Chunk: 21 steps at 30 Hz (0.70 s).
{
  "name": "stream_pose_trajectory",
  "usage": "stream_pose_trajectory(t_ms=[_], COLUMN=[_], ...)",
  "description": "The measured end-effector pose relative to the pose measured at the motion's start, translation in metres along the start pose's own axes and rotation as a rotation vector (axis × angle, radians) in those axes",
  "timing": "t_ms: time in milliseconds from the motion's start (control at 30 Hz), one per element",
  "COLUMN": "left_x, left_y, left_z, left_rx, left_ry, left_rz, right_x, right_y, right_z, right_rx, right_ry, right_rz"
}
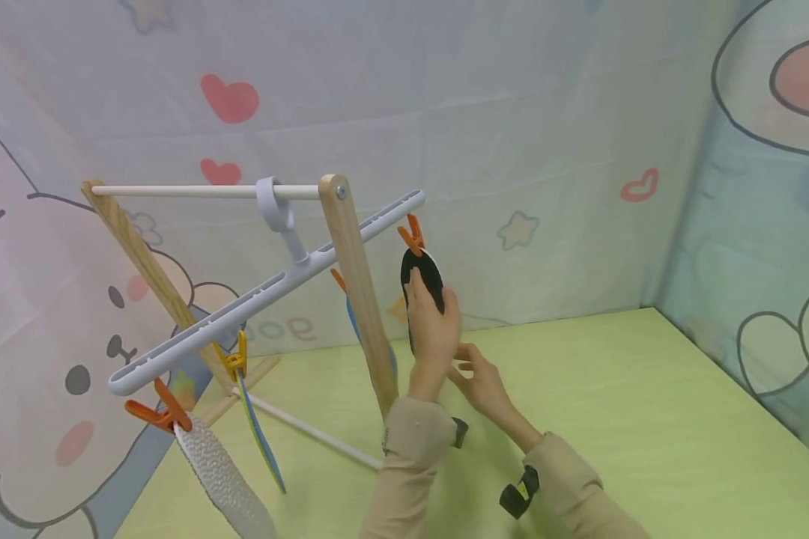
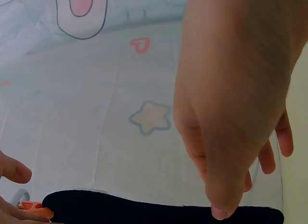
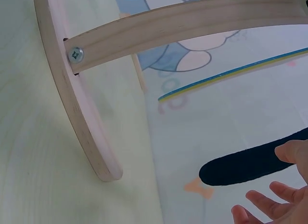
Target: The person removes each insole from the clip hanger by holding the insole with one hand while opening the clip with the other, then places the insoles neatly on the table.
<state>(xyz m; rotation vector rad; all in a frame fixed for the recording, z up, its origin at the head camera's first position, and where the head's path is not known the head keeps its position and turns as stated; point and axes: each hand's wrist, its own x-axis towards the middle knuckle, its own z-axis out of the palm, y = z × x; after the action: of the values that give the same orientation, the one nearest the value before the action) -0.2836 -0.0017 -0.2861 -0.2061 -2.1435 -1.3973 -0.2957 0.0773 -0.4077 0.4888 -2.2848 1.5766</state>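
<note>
A black insole (image 1: 426,271) with a pale edge hangs from an orange clip (image 1: 413,235) at the far right end of a white hanger (image 1: 263,290). My left hand (image 1: 434,329) lies against it below the clip, fingers on the dark face, thumb standing off to the right. Lower down is my right hand (image 1: 482,383), its fingers loosely bent. In the left wrist view its thumb tip meets the edge of the insole (image 2: 134,209). From the right wrist, that thumb overlaps the insole (image 3: 240,165), while the other fingers spread apart beneath.
The hanger hooks over the rod of a wooden stand (image 1: 356,277). A white fleecy insole (image 1: 222,475) hangs from an orange clip at the near end. A thin blue-yellow insole (image 1: 259,434) hangs from a yellow clip (image 1: 236,363). Behind the post shows something blue (image 1: 353,318).
</note>
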Motion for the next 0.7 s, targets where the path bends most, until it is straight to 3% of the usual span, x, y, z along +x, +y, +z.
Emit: stream_pose_trajectory(t_ms=[333, 700], left_x=[0.010, 0.016], left_y=[-0.003, 0.006], left_z=[0.000, 0.002], left_rx=[0.015, -0.026], left_ry=[0.023, 0.013], left_rz=[-0.003, -0.062], right_x=[0.009, 0.017], right_y=[-0.003, -0.007], right_z=[-0.003, -0.002], right_rx=[-0.044, -0.057], right_ry=[-0.038, -0.028], right_rz=[-0.008, -0.069])
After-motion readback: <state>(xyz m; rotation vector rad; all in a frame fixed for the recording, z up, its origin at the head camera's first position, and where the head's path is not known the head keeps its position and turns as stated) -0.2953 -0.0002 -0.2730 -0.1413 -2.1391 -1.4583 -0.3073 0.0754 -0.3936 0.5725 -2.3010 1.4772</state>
